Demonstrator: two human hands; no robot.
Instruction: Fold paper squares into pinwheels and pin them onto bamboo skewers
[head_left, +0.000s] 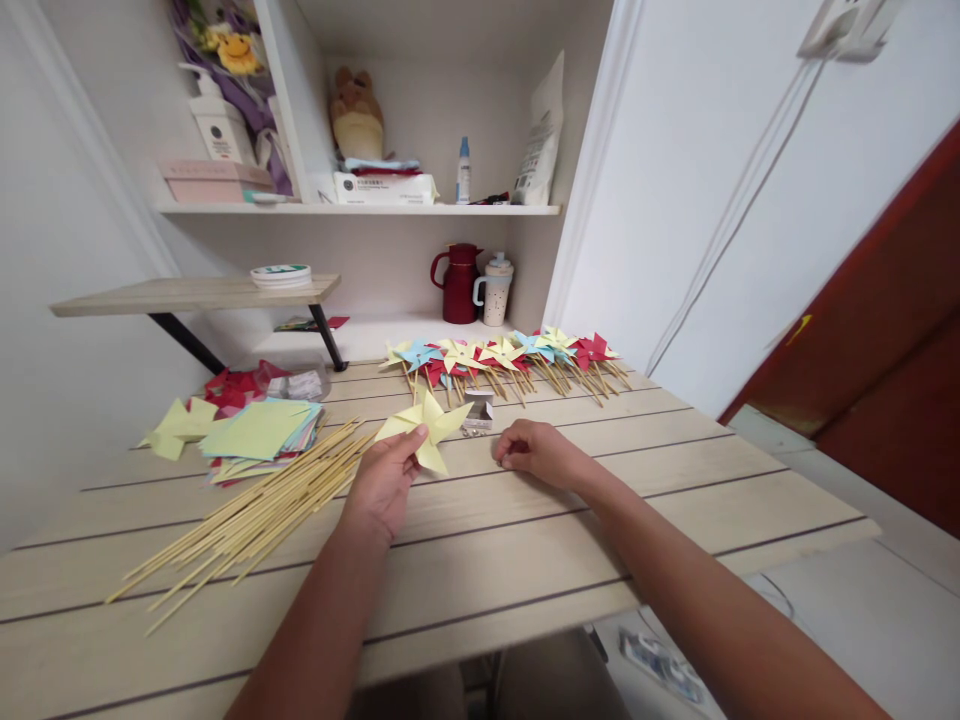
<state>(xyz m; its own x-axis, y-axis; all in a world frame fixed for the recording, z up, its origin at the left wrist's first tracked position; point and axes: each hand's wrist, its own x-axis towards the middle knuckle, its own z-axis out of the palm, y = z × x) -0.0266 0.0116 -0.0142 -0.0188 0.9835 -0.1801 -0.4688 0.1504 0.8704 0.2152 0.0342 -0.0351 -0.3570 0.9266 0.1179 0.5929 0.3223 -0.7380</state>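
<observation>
Between the thumb and fingers of my left hand (390,478) is a yellow paper pinwheel (433,428), held up above the table with its blades spread. My right hand (536,452) rests just over the tabletop to the right, its fingers curled together; whatever is in them, if anything, is too small to make out. A small open box (479,408) lies between and beyond the hands, with tiny shiny pieces (474,432) in front of it. Left of my left hand, a bundle of thin wooden sticks (277,500) lies fanned out on the table.
Finished pinwheels on sticks (502,355) line the table's back edge. Coloured paper squares (255,430) are stacked at left, beside loose yellow pinwheel heads (178,425) and a plastic container (300,383). A raised wooden shelf (187,293) stands behind them. A red jug (460,285) and a cup (495,290) sit at the back.
</observation>
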